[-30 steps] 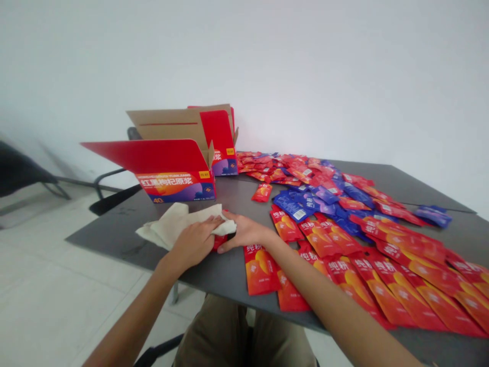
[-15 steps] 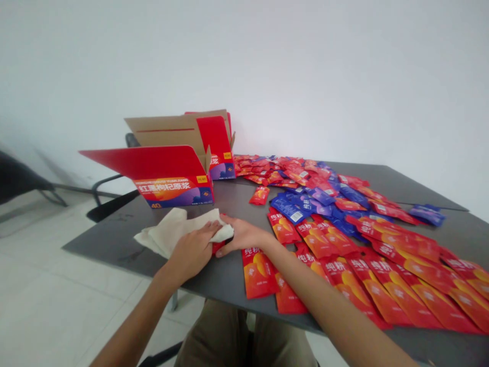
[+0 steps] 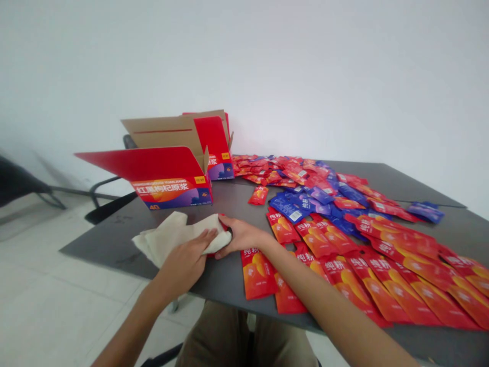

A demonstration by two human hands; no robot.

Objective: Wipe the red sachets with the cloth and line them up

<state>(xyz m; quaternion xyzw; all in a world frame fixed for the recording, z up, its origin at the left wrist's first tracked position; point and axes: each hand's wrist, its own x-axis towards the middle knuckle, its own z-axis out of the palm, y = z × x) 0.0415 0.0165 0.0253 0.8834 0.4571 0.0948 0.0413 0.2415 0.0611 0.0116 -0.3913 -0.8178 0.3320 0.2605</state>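
Under both hands [image 3: 214, 244], a cloth [image 3: 168, 237]

Soft matt cream cloth [image 3: 171, 235] — creased and limp, glossy foil-like red sachets [image 3: 344, 255] and blue sachets [image 3: 301, 204], printed cardboard box [image 3: 171, 191] with raw brown inner flaps, smooth matt dark grey table [image 3: 114, 239] — faintly smudged.
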